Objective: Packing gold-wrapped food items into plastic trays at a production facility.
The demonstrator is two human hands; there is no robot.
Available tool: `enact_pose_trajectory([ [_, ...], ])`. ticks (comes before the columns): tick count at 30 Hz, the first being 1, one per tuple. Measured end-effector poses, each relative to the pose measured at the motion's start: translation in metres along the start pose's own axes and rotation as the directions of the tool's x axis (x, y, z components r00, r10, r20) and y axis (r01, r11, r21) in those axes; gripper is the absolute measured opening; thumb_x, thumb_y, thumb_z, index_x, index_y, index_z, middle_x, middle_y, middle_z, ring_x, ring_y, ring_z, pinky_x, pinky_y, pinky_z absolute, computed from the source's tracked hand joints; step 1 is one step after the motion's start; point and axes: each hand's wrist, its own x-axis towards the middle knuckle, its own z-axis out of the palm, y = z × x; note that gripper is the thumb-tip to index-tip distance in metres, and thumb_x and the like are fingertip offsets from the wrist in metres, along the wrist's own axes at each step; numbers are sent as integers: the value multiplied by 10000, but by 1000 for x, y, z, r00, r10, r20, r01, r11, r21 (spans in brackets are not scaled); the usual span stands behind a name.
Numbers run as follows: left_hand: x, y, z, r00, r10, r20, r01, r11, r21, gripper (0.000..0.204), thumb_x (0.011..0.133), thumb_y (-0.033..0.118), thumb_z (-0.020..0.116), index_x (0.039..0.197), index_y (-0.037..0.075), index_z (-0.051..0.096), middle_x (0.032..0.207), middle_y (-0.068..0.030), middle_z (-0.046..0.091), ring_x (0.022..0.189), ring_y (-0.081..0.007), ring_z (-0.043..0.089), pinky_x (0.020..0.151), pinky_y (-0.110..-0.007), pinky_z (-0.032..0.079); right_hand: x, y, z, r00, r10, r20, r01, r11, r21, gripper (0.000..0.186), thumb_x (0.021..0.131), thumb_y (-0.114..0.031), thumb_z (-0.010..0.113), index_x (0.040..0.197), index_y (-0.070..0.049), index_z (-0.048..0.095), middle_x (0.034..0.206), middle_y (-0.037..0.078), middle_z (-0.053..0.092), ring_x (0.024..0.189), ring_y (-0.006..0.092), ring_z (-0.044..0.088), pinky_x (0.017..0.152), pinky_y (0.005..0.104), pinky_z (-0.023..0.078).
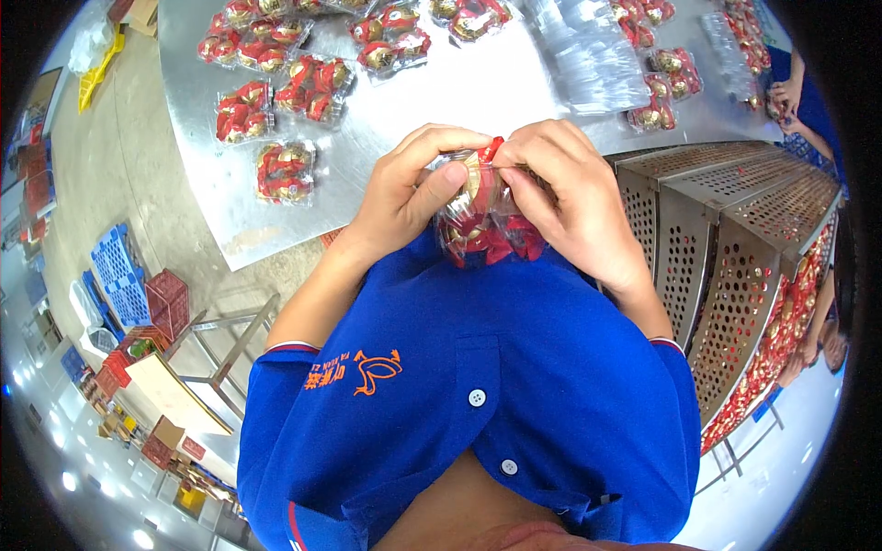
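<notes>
Gripping a clear pack [470,216] of red and gold pieces, both hands meet right before the blue shirt [551,367]: left hand [409,184] curled round one side, thumb across the front, right hand [574,188] pinching at the upper edge, where a red bit [493,149] pokes up. A slack left grip could drop the pack, I'd say, and a hard tug from the right could tear the thin plastic. Out past the left hand, filled packs [287,173] lie on the metal table [450,87]; past the right, a clear plastic stack [597,64] crowds the top. Perforated metal panels [735,303] hem in the right hand's outer side, with another person's hands [784,96] beyond.
</notes>
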Motion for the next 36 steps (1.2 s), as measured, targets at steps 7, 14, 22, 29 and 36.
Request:
enact_pose_trajectory([
  [7,6,-4,-3,996,92,15,-93,995,34,238,929,183,511,1072,21,610,1051,-122,612,1016,-236,566,889,-326,431,-2,-2,8,990,104,-95,-97,992,76,170,762,-59,652,921,-23,605,870,106,609,822,295,584,756,367,460],
  [14,6,-4,-10,991,88,99,-95,993,65,240,946,165,450,1047,12,605,1121,-149,580,1080,-248,528,946,-357,390,0,3,12,993,31,-115,-22,997,73,137,767,-51,647,902,-39,633,857,93,617,809,272,595,748,354,467],
  [22,7,0,-7,988,152,1,-150,978,146,145,861,103,569,981,56,636,1026,-123,610,989,-244,568,862,-332,440,3,-5,6,998,-34,-46,30,996,-85,82,761,-61,640,837,-44,618,857,84,600,808,272,580,722,371,453],
  [29,7,11,-13,986,138,89,-155,963,220,135,868,143,582,963,66,640,1032,-119,604,928,-239,592,790,-309,472,7,-6,-8,978,38,205,-46,998,35,174,769,-40,595,941,-34,568,944,121,561,850,303,561,741,380,447],
  [36,13,24,-17,965,47,257,-106,970,219,169,884,179,550,908,26,619,1015,-139,578,899,-228,575,781,-314,463,-6,-11,-12,990,76,119,-83,995,53,254,782,-72,602,1023,-10,548,1037,157,561,1005,329,526,871,388,426],
])
